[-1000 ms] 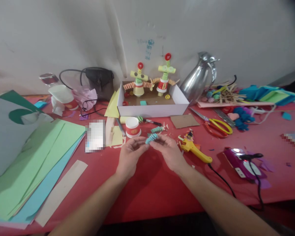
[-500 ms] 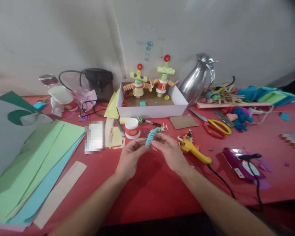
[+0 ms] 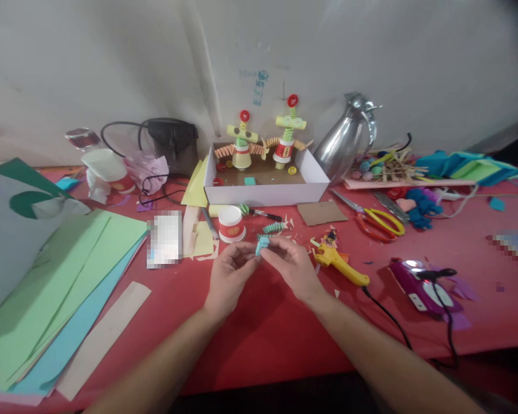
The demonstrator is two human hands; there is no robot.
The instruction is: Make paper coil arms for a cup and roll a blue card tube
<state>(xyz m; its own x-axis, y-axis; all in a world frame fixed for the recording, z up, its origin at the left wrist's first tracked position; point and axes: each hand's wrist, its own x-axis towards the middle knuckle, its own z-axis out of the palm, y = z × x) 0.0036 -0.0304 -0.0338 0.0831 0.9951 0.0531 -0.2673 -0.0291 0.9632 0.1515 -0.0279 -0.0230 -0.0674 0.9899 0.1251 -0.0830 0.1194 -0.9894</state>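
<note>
Between the fingertips of my left hand (image 3: 232,275) and my right hand (image 3: 294,269) is a small blue folded paper spring (image 3: 262,246), squeezed short. Both hands pinch it, one from each side. Just beyond my fingers lies a green folded paper spring (image 3: 274,227) on the red tabletop. A white paper cup with a red band (image 3: 232,225) stands upside down to the left of it. To the right of my right hand rests a yellow glue gun (image 3: 343,267) with a black cord.
Behind stands a white box (image 3: 265,194) holding two paper-cup figures. A steel jug (image 3: 344,135), scissors (image 3: 377,221) and a purple device (image 3: 425,290) are to the right. Coloured paper sheets (image 3: 69,276) and a pale paper strip (image 3: 106,339) lie left.
The blue paper spring was stretched into a longer curve and is now pressed short between my fingers. The green spring beyond it shows more fully. My hands have barely moved.
</note>
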